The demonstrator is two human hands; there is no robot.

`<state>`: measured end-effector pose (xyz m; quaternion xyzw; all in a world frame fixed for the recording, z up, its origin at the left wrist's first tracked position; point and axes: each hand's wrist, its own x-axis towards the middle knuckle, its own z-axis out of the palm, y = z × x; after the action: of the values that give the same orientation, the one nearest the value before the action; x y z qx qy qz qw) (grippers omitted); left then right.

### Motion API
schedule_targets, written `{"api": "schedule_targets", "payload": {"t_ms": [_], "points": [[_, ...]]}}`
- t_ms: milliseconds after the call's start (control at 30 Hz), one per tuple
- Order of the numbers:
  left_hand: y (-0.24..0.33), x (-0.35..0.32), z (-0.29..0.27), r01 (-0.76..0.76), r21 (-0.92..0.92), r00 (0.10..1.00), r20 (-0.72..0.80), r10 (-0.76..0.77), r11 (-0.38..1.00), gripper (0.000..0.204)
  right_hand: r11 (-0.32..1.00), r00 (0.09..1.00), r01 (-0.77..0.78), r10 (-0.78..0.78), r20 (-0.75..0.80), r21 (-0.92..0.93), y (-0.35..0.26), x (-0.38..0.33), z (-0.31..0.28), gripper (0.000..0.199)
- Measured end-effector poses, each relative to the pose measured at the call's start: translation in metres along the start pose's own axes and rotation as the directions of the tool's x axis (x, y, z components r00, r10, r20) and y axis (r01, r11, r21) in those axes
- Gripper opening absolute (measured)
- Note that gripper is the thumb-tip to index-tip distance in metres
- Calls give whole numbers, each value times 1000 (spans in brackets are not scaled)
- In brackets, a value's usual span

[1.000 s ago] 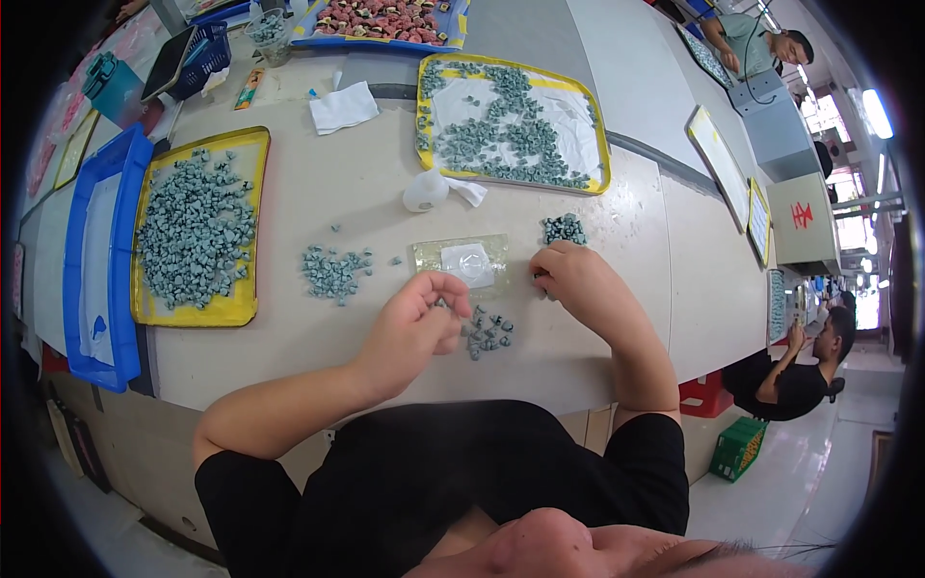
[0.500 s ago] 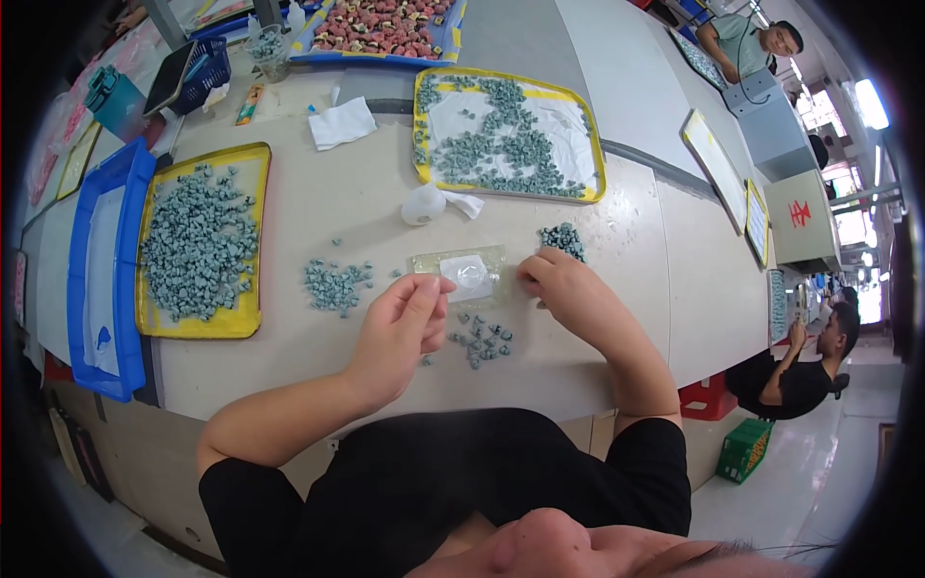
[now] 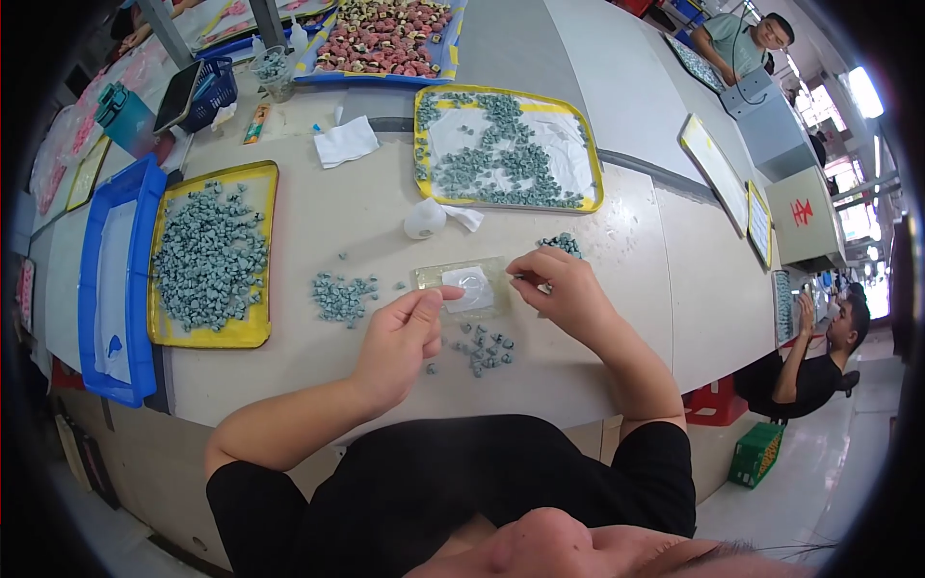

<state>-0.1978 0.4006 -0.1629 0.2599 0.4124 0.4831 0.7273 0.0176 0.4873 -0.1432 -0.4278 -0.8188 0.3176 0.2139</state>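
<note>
My left hand (image 3: 397, 345) is closed, with thumb and index fingertip together at the left side of a clear shallow dish (image 3: 424, 279). Whatever lies between those fingertips is too small to make out. At the dish's right edge my right hand (image 3: 568, 294) pinches a small dark grey-green piece (image 3: 519, 277). A round transparent patch on white paper (image 3: 469, 289) lies in the dish. Just below is a loose group of grey-green pieces (image 3: 488, 352). Another small pile (image 3: 342, 299) sits to the left, and a darker cluster (image 3: 561, 243) is partly hidden behind my right hand.
Yellow-edged trays of grey-green pieces stand at left (image 3: 265, 318) and far centre (image 3: 597, 183). Beyond are a blue bin (image 3: 145, 289), a white squeeze bottle (image 3: 422, 220), a tissue (image 3: 347, 142) and a tray of reddish pieces (image 3: 385, 43). Two people sit at right.
My right hand has shifted slightly left, its fingertips closer to the dish. My left index finger is straighter, still beside the dish. The whole view has tilted slightly.
</note>
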Motion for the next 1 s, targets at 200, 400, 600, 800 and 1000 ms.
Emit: {"api": "schedule_targets", "payload": {"t_ms": [200,400,600,800,1000], "points": [[0,-4,2,-4,-7,1000,-7,4,1000,33,1000,998,-2,0,-67,-31,-3,-2,10,15],[-4,-4,-1,-77,-36,996,-56,75,996,30,943,968,-245,249,9,223,-13,0,11,16],[-4,5,5,-107,-14,985,-137,104,994,18,959,983,-177,184,-11,221,0,3,9,12],[-9,14,-3,24,-160,999,-35,-30,987,16,982,985,46,-15,-170,183,16,5,9,12],[-9,14,1,16,-121,998,-52,-23,993,16,994,982,101,-107,-153,-46,18,2,16,13]]}}
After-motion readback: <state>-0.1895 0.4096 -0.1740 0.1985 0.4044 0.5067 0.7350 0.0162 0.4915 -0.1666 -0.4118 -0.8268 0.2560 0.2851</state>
